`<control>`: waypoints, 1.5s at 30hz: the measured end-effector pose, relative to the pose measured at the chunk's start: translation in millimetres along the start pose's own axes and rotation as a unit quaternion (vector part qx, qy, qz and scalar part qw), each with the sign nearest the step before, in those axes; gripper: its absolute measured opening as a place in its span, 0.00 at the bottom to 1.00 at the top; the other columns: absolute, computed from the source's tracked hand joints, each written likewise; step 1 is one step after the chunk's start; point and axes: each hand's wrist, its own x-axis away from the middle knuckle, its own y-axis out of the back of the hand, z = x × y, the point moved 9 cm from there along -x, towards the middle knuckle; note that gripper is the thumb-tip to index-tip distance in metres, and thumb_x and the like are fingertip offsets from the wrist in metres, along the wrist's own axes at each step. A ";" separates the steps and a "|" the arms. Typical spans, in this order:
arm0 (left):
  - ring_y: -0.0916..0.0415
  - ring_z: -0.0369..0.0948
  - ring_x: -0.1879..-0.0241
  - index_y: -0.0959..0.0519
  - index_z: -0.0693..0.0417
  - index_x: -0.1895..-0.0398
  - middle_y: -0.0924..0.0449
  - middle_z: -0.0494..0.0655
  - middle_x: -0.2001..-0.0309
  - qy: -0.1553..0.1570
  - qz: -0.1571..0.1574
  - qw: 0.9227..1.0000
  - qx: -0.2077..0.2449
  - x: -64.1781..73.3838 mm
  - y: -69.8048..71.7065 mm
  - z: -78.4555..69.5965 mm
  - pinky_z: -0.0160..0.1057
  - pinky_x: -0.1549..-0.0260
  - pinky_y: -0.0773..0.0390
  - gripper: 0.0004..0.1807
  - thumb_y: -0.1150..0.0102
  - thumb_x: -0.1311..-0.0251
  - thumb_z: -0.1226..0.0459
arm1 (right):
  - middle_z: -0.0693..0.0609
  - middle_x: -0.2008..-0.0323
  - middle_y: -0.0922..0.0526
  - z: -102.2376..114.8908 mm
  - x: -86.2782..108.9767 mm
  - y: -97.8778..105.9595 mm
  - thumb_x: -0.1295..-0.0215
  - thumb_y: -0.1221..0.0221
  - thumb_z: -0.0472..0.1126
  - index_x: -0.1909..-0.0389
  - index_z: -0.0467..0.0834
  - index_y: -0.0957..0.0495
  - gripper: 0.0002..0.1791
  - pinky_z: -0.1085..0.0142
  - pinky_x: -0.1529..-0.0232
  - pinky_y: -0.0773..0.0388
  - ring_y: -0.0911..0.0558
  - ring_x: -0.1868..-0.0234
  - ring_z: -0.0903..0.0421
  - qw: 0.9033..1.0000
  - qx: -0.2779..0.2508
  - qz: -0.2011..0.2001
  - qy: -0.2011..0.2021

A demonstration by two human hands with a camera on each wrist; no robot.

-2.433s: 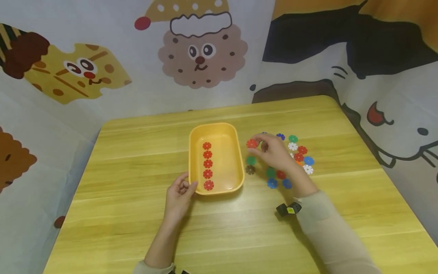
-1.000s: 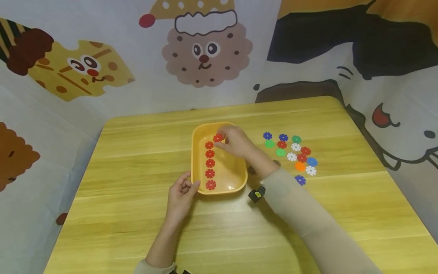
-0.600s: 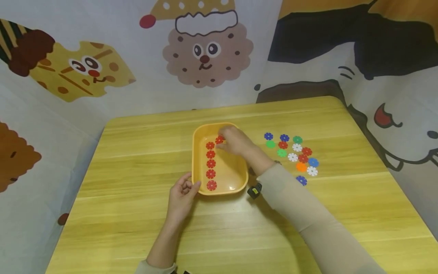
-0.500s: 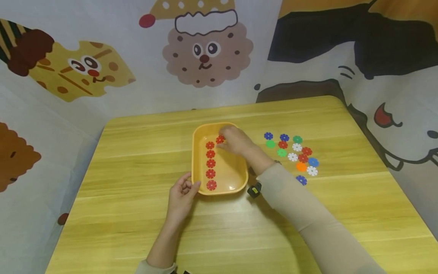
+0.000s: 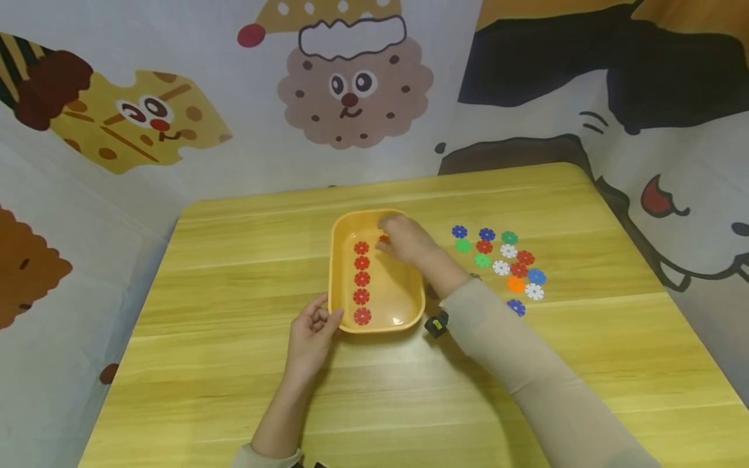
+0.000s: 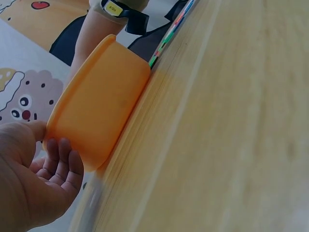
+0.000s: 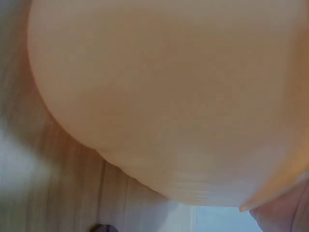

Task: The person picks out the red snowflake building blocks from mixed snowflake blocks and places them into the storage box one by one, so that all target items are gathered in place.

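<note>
Nearest, the left hand [image 5: 311,335] grips the yellow tray [image 5: 389,286] by its near left corner, thumb at the rim. In the tray, 5 red discs [image 5: 362,279] lie flat in a straight column down the left side — thin, with notched, petal-like edges. Right of the tray, loose discs [image 5: 501,267] in blue, green, white, red and orange scatter over the table [image 5: 234,260]. Towards the tray's far right, the right hand [image 5: 406,239] pinches another red disc [image 5: 383,238], mostly hidden by fingers. The step looks like setting it beside the column's far end — next seems to call for laying it flat and letting go without nudging its neighbours.
</note>
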 end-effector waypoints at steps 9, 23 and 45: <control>0.25 0.37 0.72 0.25 0.61 0.36 0.23 0.49 0.69 -0.004 0.006 1.000 0.005 0.7 -2.9 -1.7 0.30 0.69 0.18 0.23 0.36 0.34 0.68 | 0.40 0.50 0.17 -6.6 5.6 13.0 0.30 0.36 0.41 0.44 0.33 0.21 0.19 0.59 0.49 0.18 0.18 0.51 0.47 0.996 -0.077 -0.037 0.027; 0.24 0.37 0.73 0.24 0.63 0.38 0.21 0.50 0.70 -0.003 0.002 0.999 0.039 3.5 -5.9 -0.5 0.31 0.71 0.18 0.22 0.35 0.34 0.69 | 0.39 0.54 0.16 -32.6 45.8 44.7 0.29 0.37 0.39 0.44 0.33 0.22 0.18 0.57 0.54 0.17 0.18 0.56 0.48 0.966 -0.180 -0.180 0.056; 0.23 0.38 0.72 0.23 0.61 0.39 0.21 0.51 0.70 0.000 0.000 0.999 0.039 5.2 -6.3 -1.4 0.32 0.70 0.17 0.21 0.35 0.34 0.69 | 0.42 0.59 0.16 -74.8 99.7 61.2 0.29 0.36 0.40 0.48 0.34 0.20 0.16 0.51 0.58 0.16 0.18 0.61 0.47 0.969 -0.164 -0.184 0.026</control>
